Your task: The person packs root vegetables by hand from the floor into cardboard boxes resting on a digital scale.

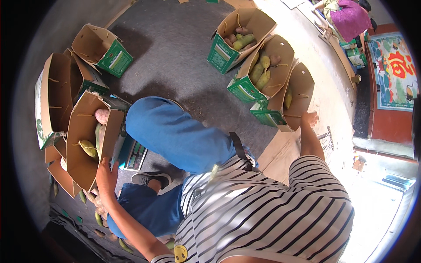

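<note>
My left hand (105, 175) grips the lower edge of an open brown cardboard box (83, 144) that holds a few green and pink mangoes (89, 148). My right hand (309, 119) reaches out, fingers apart, touching the rim of another open box (298, 87) with one mango inside. I crouch in blue trousers and a striped shirt between the two.
Two more boxes (267, 61) with green-printed ends (239, 33) hold mangoes at the upper right. Empty boxes (98, 44) lie at the upper left (55, 94). Loose mangoes (97, 217) lie by my left foot. A person in purple (348, 17) sits far right.
</note>
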Demonstrator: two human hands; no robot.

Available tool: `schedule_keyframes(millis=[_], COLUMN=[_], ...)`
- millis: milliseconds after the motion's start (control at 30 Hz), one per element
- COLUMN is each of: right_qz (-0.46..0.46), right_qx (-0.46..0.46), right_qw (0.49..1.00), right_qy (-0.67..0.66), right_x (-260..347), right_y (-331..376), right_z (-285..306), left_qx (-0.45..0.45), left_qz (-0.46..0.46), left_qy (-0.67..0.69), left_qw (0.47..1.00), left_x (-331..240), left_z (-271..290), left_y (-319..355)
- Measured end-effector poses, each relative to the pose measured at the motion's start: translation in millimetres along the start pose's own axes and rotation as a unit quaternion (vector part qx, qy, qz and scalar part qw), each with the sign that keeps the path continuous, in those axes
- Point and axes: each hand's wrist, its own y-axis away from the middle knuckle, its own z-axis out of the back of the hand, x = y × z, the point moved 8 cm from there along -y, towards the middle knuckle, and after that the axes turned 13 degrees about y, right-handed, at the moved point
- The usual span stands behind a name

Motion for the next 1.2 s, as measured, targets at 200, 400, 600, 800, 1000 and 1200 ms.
schedule_keyframes(millis=[200,400,600,800,1000,1200], right_qz=[0.090,0.134,0.054,-0.055,0.142,0.025], right_qx=[0.416,0.318,0.263,0.251,0.183,0.400], right_qw=[0.905,0.938,0.961,0.957,0.973,0.915], right_qy=[0.000,-0.013,-0.071,-0.136,0.015,-0.040], right_x=[-32,-35,-54,-51,-31,-48], right_y=[3,20,75,84,12,-17], right_z=[-122,-106,-66,-71,-103,-141], left_qx=[0.021,0.021,0.034,0.043,0.036,0.046], left_qz=[-0.005,-0.024,-0.009,-0.007,-0.014,-0.017], left_qy=[-0.017,-0.029,-0.030,-0.038,-0.023,-0.050], left_qw=[1.000,0.999,0.999,0.998,0.999,0.998], left_x=[-1,-6,-6,-8,-4,-3], left_z=[-8,-9,-10,-12,-16,-21], left_y=[-7,-12,-17,-18,-19,-18])
